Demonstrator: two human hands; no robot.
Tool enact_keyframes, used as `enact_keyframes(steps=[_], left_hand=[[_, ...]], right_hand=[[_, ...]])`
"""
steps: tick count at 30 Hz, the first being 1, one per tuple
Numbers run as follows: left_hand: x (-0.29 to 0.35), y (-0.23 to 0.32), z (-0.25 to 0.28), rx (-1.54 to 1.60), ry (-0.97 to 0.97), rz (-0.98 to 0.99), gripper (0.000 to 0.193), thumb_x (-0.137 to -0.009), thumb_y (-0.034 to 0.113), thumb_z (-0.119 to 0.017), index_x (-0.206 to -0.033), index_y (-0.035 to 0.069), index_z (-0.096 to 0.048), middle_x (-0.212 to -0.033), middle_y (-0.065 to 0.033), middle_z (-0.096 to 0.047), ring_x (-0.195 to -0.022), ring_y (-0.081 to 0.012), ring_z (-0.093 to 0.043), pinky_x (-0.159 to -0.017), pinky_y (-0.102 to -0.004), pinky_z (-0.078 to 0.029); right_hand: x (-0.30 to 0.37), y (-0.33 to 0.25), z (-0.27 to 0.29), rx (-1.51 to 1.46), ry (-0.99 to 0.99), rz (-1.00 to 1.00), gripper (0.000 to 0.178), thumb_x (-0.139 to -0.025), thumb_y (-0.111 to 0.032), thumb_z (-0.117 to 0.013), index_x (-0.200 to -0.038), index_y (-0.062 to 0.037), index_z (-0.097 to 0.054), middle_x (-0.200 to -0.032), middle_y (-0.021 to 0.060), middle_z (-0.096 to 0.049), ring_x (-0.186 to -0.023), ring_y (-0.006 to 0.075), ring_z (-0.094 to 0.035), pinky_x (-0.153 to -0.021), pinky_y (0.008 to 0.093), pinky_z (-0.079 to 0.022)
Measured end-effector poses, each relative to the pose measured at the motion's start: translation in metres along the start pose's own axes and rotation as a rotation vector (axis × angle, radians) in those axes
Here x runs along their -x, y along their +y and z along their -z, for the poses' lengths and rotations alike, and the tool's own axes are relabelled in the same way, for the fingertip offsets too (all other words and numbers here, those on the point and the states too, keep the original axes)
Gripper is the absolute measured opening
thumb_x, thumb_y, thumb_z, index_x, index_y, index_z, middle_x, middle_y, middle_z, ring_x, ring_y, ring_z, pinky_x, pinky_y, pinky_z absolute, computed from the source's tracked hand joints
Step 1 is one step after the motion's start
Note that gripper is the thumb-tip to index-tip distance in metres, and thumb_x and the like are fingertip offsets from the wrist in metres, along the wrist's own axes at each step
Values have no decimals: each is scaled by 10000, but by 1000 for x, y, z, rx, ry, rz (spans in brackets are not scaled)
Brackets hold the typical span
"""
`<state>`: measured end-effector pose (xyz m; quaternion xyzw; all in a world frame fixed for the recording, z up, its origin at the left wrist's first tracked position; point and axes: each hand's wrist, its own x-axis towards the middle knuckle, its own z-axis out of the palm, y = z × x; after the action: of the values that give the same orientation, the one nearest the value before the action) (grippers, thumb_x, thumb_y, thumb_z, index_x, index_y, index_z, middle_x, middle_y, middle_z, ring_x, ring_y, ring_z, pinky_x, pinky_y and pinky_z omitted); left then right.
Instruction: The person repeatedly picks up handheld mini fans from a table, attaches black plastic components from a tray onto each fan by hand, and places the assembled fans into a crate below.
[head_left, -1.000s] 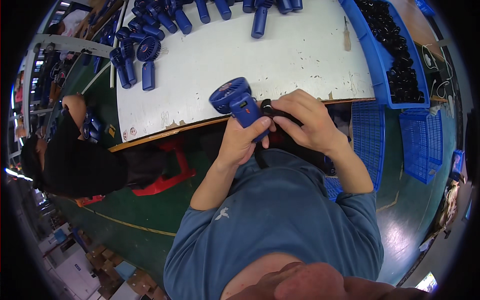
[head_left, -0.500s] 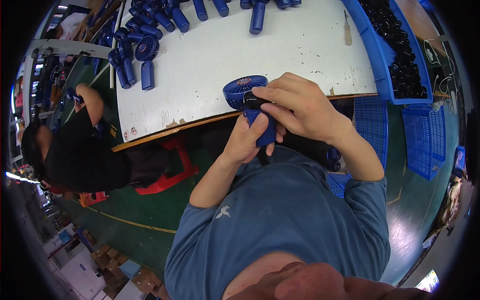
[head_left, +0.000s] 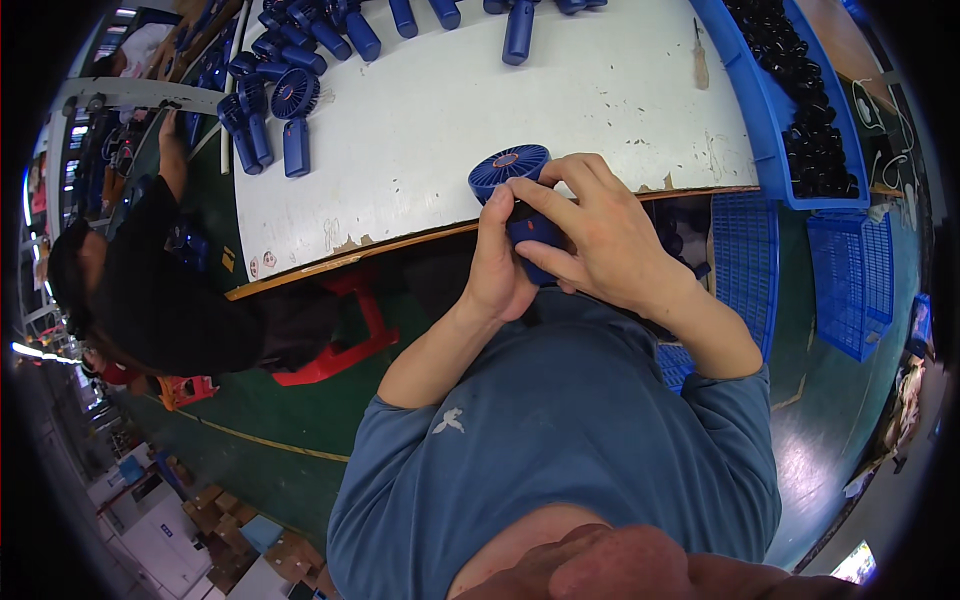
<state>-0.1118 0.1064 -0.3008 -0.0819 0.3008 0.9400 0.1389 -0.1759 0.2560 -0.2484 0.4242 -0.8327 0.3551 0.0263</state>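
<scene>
A blue handheld fan (head_left: 508, 168) is held at the table's front edge, its round slotted head above my fingers. My left hand (head_left: 500, 262) is closed round its left side, the thumb pressed up near the neck below the head. From the right, my right hand (head_left: 612, 232) grips the same fan, with the index finger at the neck and the thumb across the handle. Part of the handle shows between the hands with a small orange mark; a dark piece at the neck is mostly hidden by fingers.
More blue handheld fans (head_left: 297, 146) lie at the table's (head_left: 420, 125) left and far side. A screwdriver (head_left: 700, 62) lies near a blue bin (head_left: 770, 150) of glossy black parts (head_left: 815, 130). Blue baskets (head_left: 850, 280) stand at right. On the left a co-worker (head_left: 170, 290) sits on a red stool (head_left: 375, 325).
The fan has shifted slightly right and its head has tipped. My left thumb has moved up to the neck, and my right fingers now cover the black piece. The co-worker's arm has reached away.
</scene>
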Motion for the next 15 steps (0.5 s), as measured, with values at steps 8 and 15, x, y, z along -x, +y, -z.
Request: enact_keyframes(steps=[8,15], left_hand=[[-3,-18,-8,8,151,-97,536,-1017,522,-431,-1305,80,-528,-1250,-103,-609,-1150,-210,-615,-997,-389,-504],[-1,-17,-1,24,28,-40,594,-1019,588,-363,-1321,98,-510,-1144,-117,-639,-1007,-214,-667,-766,-371,-577]], right_hand=[[14,-4,-15,-33,71,-64,539,-780,-234,-741,-1261,-32,-607,-1057,141,-573,-1017,318,-549,-893,421,-469],[15,-1,-14,-151,76,-106,438,-843,-191,-706,-1251,-50,-637,-1004,133,-586,-967,307,-553,-850,408,-481]])
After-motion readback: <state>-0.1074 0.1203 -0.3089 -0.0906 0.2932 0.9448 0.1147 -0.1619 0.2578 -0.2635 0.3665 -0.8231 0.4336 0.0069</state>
